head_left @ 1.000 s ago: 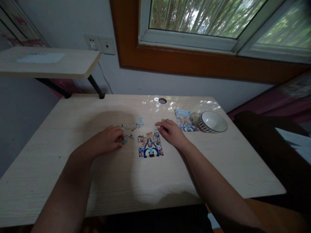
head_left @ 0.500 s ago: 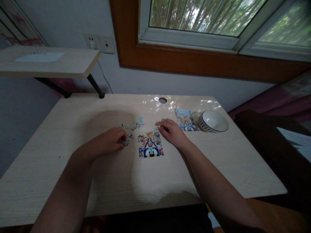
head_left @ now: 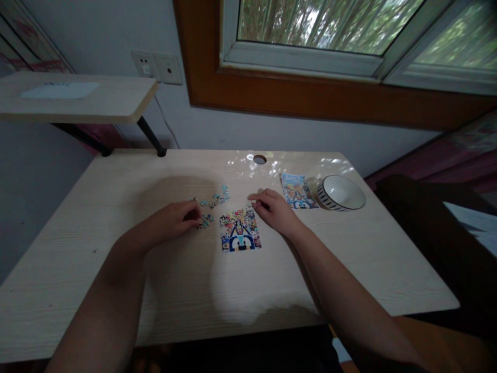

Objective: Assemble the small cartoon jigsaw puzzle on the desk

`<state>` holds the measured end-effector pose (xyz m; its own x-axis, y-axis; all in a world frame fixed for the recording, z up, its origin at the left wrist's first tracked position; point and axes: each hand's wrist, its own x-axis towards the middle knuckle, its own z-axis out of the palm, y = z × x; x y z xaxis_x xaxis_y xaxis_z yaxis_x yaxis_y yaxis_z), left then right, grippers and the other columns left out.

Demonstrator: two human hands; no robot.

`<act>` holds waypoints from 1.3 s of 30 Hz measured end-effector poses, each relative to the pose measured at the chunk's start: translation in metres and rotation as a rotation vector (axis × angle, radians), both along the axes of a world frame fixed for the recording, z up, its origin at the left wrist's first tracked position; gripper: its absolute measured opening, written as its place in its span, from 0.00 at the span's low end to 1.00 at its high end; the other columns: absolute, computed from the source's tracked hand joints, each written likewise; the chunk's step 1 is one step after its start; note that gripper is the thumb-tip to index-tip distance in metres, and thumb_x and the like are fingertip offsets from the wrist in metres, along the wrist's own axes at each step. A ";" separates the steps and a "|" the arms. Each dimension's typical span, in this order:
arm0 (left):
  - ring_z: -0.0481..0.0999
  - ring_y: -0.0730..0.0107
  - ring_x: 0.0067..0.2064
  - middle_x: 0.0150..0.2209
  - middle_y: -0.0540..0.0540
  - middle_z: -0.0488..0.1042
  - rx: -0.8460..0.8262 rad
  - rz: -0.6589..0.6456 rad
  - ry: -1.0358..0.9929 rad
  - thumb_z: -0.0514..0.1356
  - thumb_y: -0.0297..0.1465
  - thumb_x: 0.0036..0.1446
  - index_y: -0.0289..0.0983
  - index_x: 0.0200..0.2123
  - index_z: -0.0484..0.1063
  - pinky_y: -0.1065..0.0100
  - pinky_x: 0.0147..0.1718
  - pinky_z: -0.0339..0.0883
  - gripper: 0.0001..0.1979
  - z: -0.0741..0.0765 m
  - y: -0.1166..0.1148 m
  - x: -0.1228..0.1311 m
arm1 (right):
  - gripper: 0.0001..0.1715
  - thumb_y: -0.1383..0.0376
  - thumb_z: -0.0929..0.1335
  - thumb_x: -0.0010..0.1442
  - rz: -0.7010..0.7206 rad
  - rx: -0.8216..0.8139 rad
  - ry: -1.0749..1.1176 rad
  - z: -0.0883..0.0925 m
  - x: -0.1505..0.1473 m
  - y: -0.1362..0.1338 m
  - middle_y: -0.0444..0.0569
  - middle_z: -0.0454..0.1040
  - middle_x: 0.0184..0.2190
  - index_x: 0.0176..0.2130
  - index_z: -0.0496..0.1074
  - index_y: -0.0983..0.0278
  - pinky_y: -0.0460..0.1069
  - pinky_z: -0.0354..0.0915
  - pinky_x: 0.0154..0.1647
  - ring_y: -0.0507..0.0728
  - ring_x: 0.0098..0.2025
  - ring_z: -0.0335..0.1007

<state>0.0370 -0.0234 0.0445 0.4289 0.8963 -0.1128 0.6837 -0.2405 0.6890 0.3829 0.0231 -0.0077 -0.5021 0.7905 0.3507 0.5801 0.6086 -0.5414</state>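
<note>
Puzzle lies flat mid-counter, face up, picture upright for the wearer: dog's ears point to 12 o'clock, eyes and dark nose sit along the near edge at 6. Block looks close to square, so long axis is hard to call; sides run roughly 12 to 6. Near edge straight, far edge uneven.

Loose pieces straggle at 10 o'clock of the puzzle, apart from it, mostly pale blue, turned every which way. A lower clump sits closer, toward 9–10.

Hands: left hand at 9–10 o'clock, thumb and index pinched narrow over the near end of the lower clump, fingers aimed at 3. Can't tell if a piece is between the tips. Right hand at 2 o'clock, index stretched toward 9–10, thumb just under it by the puzzle's far right corner, narrow gap; can't tell whether it holds anything.

Printed sheet with matching dog picture lies beyond the right hand at 2 o'clock, long axis near-to-far, top leaning to 11. Striped bowl stands upright just past its 3 o'clock side.
</note>
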 end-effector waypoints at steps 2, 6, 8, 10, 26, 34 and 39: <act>0.77 0.60 0.32 0.34 0.46 0.79 -0.005 0.019 -0.022 0.64 0.37 0.57 0.43 0.34 0.77 0.65 0.31 0.66 0.05 0.000 0.000 0.002 | 0.15 0.67 0.67 0.70 -0.002 -0.003 -0.001 -0.001 0.000 0.000 0.54 0.78 0.41 0.53 0.78 0.60 0.58 0.69 0.49 0.63 0.45 0.74; 0.78 0.59 0.36 0.36 0.46 0.79 -0.055 0.016 -0.068 0.64 0.39 0.57 0.42 0.36 0.77 0.63 0.36 0.69 0.08 0.003 -0.001 0.013 | 0.15 0.67 0.67 0.70 -0.003 0.004 0.005 -0.003 0.001 0.001 0.54 0.78 0.40 0.53 0.79 0.60 0.58 0.69 0.49 0.62 0.45 0.74; 0.78 0.60 0.38 0.37 0.46 0.80 -0.079 0.007 -0.061 0.64 0.40 0.59 0.41 0.38 0.77 0.63 0.38 0.70 0.09 0.003 -0.001 0.020 | 0.15 0.67 0.67 0.70 0.001 0.005 0.003 -0.003 0.001 0.002 0.53 0.78 0.41 0.53 0.79 0.60 0.58 0.69 0.49 0.62 0.45 0.74; 0.78 0.61 0.39 0.39 0.46 0.80 -0.094 -0.003 -0.041 0.63 0.40 0.60 0.40 0.40 0.78 0.63 0.40 0.70 0.10 0.003 -0.002 0.028 | 0.15 0.67 0.67 0.70 0.006 0.008 0.000 -0.004 0.001 0.002 0.54 0.78 0.41 0.53 0.79 0.60 0.57 0.69 0.49 0.62 0.45 0.74; 0.77 0.62 0.41 0.39 0.47 0.80 0.025 -0.041 -0.009 0.62 0.33 0.61 0.40 0.38 0.80 0.62 0.44 0.69 0.07 -0.013 -0.004 0.054 | 0.14 0.67 0.68 0.69 -0.016 0.026 -0.006 -0.005 0.001 0.003 0.52 0.76 0.39 0.52 0.79 0.61 0.55 0.68 0.46 0.61 0.42 0.72; 0.78 0.60 0.45 0.41 0.46 0.81 0.058 -0.071 0.003 0.62 0.33 0.63 0.40 0.40 0.81 0.60 0.49 0.69 0.07 -0.019 -0.003 0.056 | 0.14 0.68 0.68 0.69 -0.014 0.025 -0.009 -0.006 0.001 0.003 0.52 0.76 0.40 0.52 0.79 0.59 0.55 0.67 0.46 0.61 0.43 0.72; 0.78 0.59 0.46 0.42 0.45 0.81 0.050 -0.071 0.017 0.62 0.33 0.63 0.40 0.41 0.82 0.59 0.50 0.69 0.08 -0.020 -0.002 0.055 | 0.14 0.68 0.68 0.68 -0.015 0.015 -0.021 -0.004 0.001 0.003 0.52 0.75 0.39 0.51 0.79 0.60 0.55 0.67 0.45 0.61 0.42 0.72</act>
